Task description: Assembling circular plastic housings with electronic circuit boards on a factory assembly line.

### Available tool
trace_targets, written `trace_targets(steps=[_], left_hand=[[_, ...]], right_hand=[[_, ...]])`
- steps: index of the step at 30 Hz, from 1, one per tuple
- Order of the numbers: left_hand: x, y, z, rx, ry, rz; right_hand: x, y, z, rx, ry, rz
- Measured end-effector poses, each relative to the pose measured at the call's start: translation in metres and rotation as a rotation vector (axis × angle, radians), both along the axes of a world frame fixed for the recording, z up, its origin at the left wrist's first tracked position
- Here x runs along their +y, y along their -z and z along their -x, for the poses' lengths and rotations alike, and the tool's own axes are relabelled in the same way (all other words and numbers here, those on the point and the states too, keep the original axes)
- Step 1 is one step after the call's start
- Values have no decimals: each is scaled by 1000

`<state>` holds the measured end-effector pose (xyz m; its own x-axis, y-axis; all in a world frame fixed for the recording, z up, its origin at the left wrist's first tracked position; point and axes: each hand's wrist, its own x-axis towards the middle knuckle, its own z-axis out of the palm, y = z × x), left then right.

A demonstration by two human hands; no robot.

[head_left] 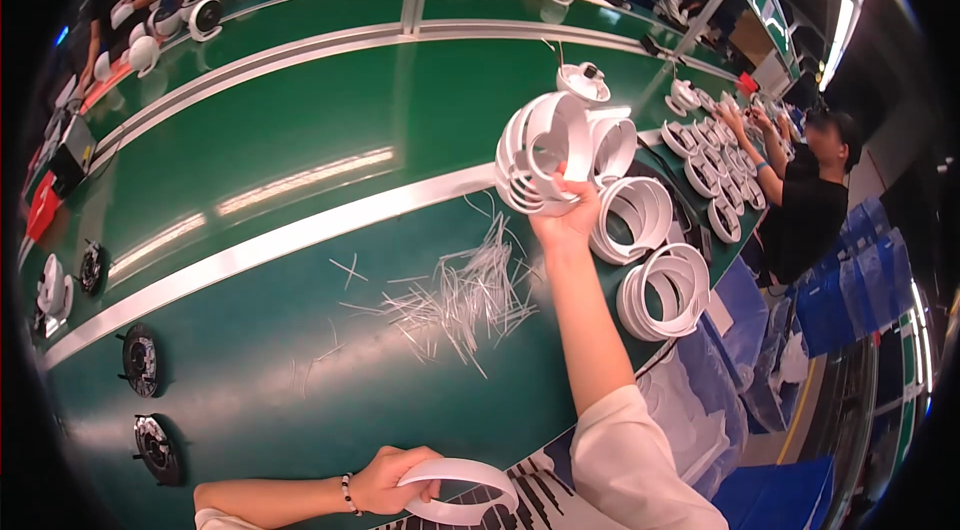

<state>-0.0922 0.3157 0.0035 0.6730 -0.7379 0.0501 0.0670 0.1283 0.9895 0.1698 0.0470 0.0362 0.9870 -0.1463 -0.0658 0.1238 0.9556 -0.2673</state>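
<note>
Near the front edge of the bench, my left hand (392, 480) is closed round the left side of a glossy white plastic ring (492, 508). My right hand (568, 215) reaches far forward, its fingers curled over the near rim of a white ring (578, 130) at a cluster of nested white rings (508, 165). Whether it grips one ring or several I cannot tell. Beside that hand stand more white ring stacks (632, 220), and nearer me another ring stack (664, 292).
Thin clear strips (465, 300) lie heaped mid-bench. Two round black parts (142, 360) sit at the left. Behind a metal rail (300, 215) runs a green conveyor belt (330, 110). At the right, a co-worker (815, 190) reaches over rows of white-rimmed parts (712, 165); blue bins (850, 270) stand behind.
</note>
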Motion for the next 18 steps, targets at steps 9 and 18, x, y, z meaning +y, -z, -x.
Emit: trace_targets(steps=[9, 18], left_hand=[[6, 2, 1, 37, 29, -70], [5, 4, 1, 38, 28, -52]], right_hand=[[-8, 45, -23, 254, 100, 285], [1, 28, 25, 194, 426, 835]])
